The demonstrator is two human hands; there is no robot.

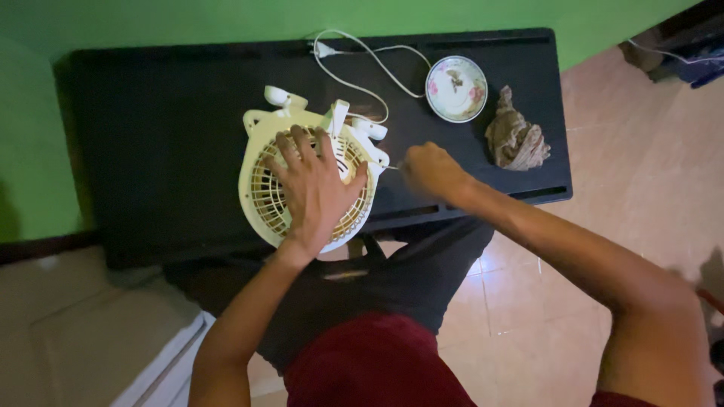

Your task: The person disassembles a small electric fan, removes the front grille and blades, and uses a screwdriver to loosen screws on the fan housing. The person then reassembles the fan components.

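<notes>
A small cream-coloured fan [264, 196] with a round grille lies face down on a black table [151, 136]. My left hand [317, 188] is spread flat on the grille, pressing on it with fingers apart. My right hand [431, 170] is closed at the fan's right edge, pinching a thin tool whose tip points at the fan's housing; the tool is mostly hidden in the fist. The fan's white cord [362, 53] loops toward the table's far edge.
A small flowered bowl [455, 89] with something small inside stands at the back right. A crumpled brown rag [515, 139] lies to its right. A green wall backs the table; tiled floor lies to the right.
</notes>
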